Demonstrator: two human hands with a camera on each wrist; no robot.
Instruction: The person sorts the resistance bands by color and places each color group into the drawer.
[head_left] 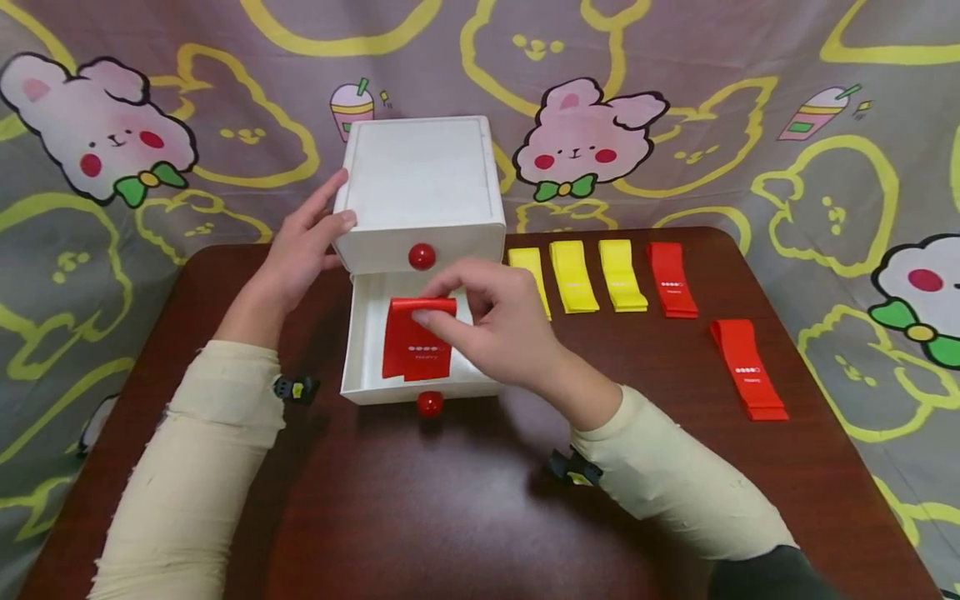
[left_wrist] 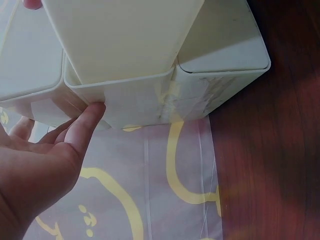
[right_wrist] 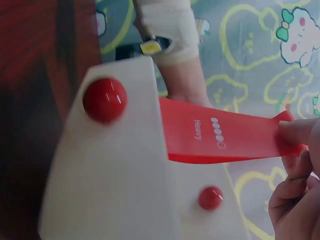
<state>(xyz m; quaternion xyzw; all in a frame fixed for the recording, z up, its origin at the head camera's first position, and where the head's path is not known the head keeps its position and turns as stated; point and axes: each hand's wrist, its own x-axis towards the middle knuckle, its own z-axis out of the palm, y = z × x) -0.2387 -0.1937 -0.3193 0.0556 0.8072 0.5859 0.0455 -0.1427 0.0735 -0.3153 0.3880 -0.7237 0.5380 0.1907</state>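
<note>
A white two-drawer box stands on the table with its lower drawer pulled out. My left hand rests along the box's left side, fingers fairly straight, thumb near the top front corner. In the left wrist view the left hand touches the white casing. With thumb and fingers, my right hand pinches the top end of a folded red resistance band. The band hangs over the open drawer, its lower end within the drawer's outline. In the right wrist view the red band shows the printed word "Heavy".
Right of the box lie several folded yellow bands in a row. A folded red band lies beside them, and another red band nearer the right edge. Red round knobs stick out from the drawer fronts. A patterned curtain hangs behind.
</note>
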